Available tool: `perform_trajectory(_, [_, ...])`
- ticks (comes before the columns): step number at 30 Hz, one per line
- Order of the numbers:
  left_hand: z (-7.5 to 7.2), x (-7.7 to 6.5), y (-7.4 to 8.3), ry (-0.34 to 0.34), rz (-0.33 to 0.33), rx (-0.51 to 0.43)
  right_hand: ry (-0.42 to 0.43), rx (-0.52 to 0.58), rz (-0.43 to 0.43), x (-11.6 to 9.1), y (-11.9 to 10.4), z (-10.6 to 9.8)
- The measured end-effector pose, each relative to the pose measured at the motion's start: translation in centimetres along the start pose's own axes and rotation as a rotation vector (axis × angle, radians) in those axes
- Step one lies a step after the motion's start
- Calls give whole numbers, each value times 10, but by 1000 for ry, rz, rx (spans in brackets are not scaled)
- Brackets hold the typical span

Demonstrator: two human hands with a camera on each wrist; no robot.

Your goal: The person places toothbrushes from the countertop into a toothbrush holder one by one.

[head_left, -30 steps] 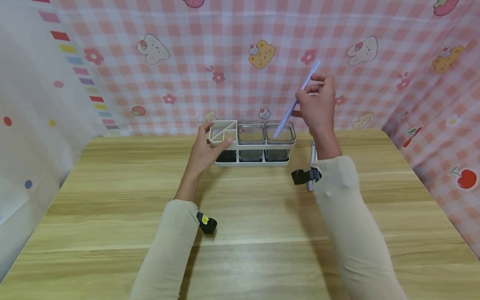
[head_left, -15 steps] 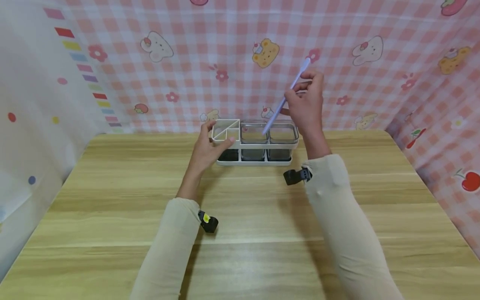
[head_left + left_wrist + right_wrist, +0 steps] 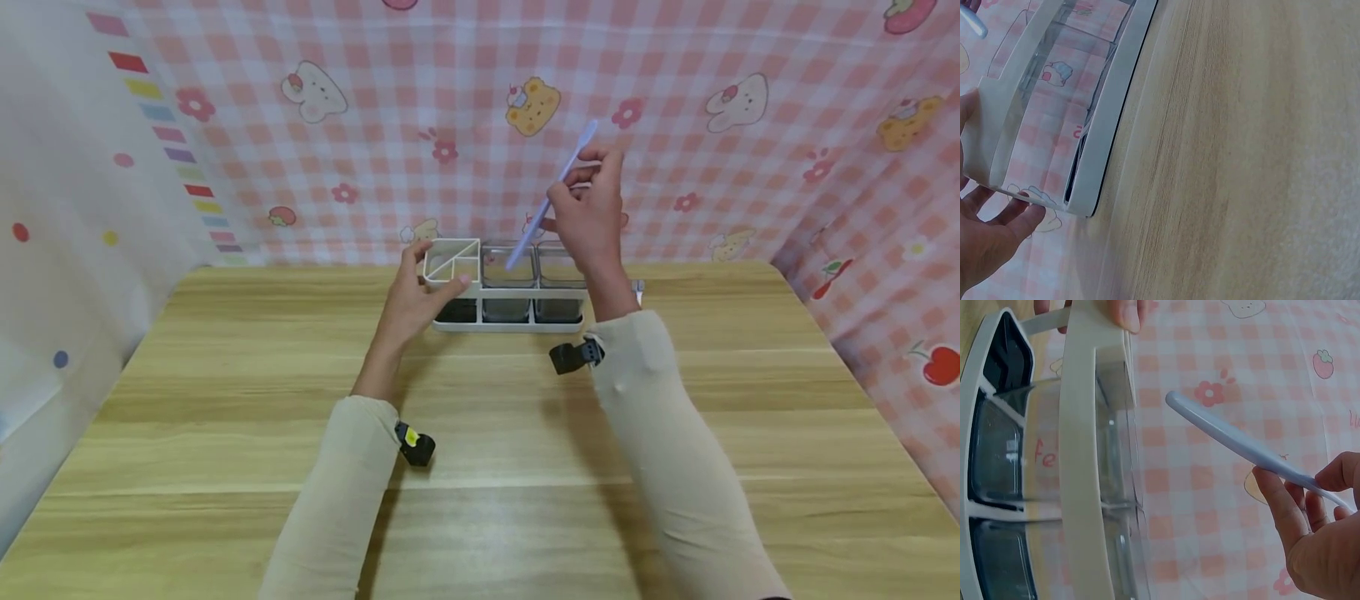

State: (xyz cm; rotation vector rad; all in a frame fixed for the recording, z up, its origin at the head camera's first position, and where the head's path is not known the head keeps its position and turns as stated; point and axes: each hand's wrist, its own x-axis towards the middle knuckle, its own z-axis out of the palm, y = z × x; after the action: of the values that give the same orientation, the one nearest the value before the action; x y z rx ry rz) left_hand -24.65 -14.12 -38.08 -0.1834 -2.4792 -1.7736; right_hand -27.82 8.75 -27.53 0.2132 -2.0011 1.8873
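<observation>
One white rack [image 3: 532,293] stands upright on the wooden table [image 3: 480,517], upper centre of the head view; its left section is divided. Two clear cups [image 3: 506,310] sit side by side in the rack. One purple stick [image 3: 1238,444] slants in the upper centre of the head view, lower end towards the middle section; the right wrist view shows it apart from the rack. Right hand [image 3: 591,218]: pinches the stick between thumb and fingers. Left hand [image 3: 408,304]: grips the rack's left end. One pale item [image 3: 637,287] lies mostly hidden behind the right wrist. One checked cloth [image 3: 277,158] hangs behind.
</observation>
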Motion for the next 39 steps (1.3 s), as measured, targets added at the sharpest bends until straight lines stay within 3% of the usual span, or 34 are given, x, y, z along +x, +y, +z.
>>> perform_trajectory(3, [0,0,0,-3,2,-11,-4,30,-15,-1,2,5])
perform_trajectory(11, [0,0,-1,5,5,11,-1,-25,-33,-4,5,18])
perform_trajectory(23, [-1,0,-1,2,1,10,-24,27,-30,-12,6,31])
perform_trajectory(39, [-1,0,0,3,-2,4,-60,-85,-85,-21,18,51])
